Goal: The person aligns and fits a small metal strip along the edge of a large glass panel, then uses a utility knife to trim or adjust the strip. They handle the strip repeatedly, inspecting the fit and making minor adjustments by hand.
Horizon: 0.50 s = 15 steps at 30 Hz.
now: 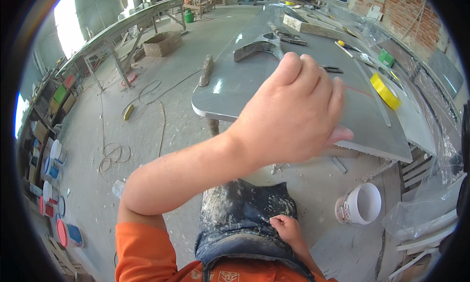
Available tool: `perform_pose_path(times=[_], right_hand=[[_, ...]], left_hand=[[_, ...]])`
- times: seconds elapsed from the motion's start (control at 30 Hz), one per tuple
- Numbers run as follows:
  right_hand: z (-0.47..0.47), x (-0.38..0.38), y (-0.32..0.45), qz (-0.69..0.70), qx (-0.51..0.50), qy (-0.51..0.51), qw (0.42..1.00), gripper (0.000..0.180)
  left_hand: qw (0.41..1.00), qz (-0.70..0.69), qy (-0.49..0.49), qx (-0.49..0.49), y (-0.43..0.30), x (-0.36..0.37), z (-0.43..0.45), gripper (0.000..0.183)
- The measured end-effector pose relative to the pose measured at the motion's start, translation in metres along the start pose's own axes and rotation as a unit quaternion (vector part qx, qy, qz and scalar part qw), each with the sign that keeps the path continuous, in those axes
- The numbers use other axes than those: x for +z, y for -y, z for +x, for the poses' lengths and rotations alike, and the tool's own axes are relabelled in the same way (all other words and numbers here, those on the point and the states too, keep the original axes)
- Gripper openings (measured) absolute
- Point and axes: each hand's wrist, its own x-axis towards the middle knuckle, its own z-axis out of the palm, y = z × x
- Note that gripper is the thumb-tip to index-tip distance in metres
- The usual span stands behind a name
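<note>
My left hand (297, 105) is raised high before the camera, over the near edge of a grey slab (227, 94) with a rounded corner. Its fingers are curled, and their inner side is hidden. My right hand (286, 227) hangs low beside the stained dark apron (249, 205), fingers curled, with nothing visible in it. Beyond the raised hand a metal tool with a curved grey plate (253, 49) lies on the slab. Metal clamps (290, 37) lie behind it. A yellow tape roll (385, 91) stands on its edge at the right.
A white bucket (358, 205) is on the floor at the right, near clear plastic sheeting (415, 216). Cables (163, 116) loop across the floor at the left. Buckets (69, 233) line the far left. A small green box (386, 58) sits right of the slab.
</note>
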Motion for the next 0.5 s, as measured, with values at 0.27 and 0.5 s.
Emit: perform_pose_path(times=[0.27, 0.5], right_hand=[[0.007, -0.006, -0.007, -0.035, -0.007, -0.008, 0.999, 0.028], [0.002, -0.012, -0.001, -0.060, 0.056, 0.025, 0.996, 0.033]], left_hand=[[0.997, 0.068, 0.026, -0.002, 0.061, -0.028, -0.038, 0.069], [0.975, 0.196, -0.012, -0.103, 0.144, -0.057, -0.110, 0.040]])
